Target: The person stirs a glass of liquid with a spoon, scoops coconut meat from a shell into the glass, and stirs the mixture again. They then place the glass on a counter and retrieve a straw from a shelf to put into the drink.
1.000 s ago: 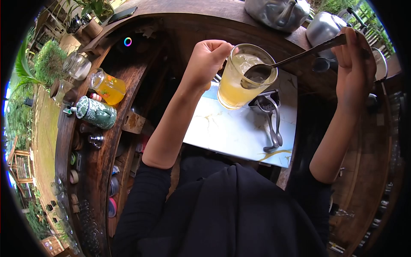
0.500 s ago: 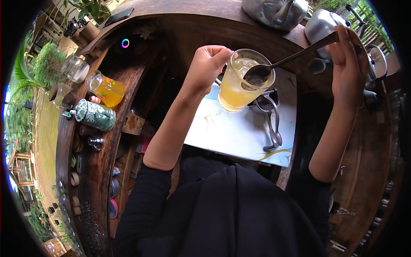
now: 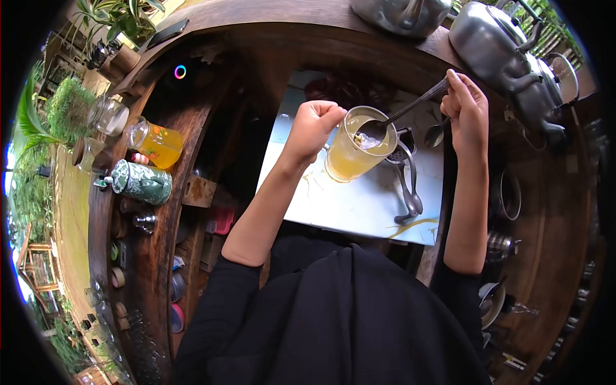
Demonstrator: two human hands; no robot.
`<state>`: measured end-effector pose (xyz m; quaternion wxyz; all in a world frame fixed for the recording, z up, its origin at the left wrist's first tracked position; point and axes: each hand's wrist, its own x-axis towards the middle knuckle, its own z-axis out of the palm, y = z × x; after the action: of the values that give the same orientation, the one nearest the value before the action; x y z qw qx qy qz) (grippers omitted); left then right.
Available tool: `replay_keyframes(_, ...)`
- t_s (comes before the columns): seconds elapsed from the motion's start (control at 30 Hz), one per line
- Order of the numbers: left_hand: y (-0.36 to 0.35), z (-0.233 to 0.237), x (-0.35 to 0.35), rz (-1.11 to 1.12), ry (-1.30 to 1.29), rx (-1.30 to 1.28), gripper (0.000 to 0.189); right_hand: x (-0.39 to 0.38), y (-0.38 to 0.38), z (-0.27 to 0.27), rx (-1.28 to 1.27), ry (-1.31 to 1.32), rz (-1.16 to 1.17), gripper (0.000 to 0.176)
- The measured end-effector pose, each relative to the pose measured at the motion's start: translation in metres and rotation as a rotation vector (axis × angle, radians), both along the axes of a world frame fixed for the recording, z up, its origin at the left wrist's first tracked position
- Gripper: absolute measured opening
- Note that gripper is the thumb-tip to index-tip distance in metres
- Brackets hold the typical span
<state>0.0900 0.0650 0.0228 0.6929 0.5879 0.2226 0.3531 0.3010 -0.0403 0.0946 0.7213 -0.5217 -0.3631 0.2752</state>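
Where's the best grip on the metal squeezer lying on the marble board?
Best taken by the two long handles of the squeezer, near their free ends, coming from the person's side. They lie together, flat on the marble board and clear, while its head sits close by the glass in the left hand and the spoon in the right hand.

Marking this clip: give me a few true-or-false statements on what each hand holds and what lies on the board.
1. The left hand grips the glass. True.
2. The right hand holds a knife. False: it holds a long spoon, with its bowl at the mouth of the glass.
3. The glass is empty. False: it holds a yellow drink.
4. A metal squeezer lies on the white board beside the glass. True.
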Motion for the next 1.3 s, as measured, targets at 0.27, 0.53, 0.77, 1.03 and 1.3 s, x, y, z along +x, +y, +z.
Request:
replay_keyframes(0.27, -0.004, -0.03, 0.01, -0.014, 0.001, -0.01, 0.033, 0.023, -0.018, -0.022, -0.006, 0.065, -0.12, 0.014)
replay_keyframes(0.53, -0.004, -0.047, -0.01, -0.007, 0.046, 0.005, 0.038, 0.071, -0.061, -0.062, -0.147, -0.072, -0.493, 0.018)
replay_keyframes(0.77, -0.001, -0.051, -0.019, 0.004, 0.013, 0.004, 0.04, 0.106, -0.075, -0.112, -0.244, -0.344, -0.77, 0.024)
replay_keyframes(1.03, -0.002, -0.047, -0.023, 0.007, 0.036, 0.002, 0.041, 0.109, -0.077, -0.128, -0.267, -0.481, -0.856, 0.025)
replay_keyframes(1.3, -0.004, -0.048, -0.023, 0.0, 0.013, 0.012, 0.041, 0.115, -0.081, -0.142, -0.288, -0.476, -0.868, 0.025)
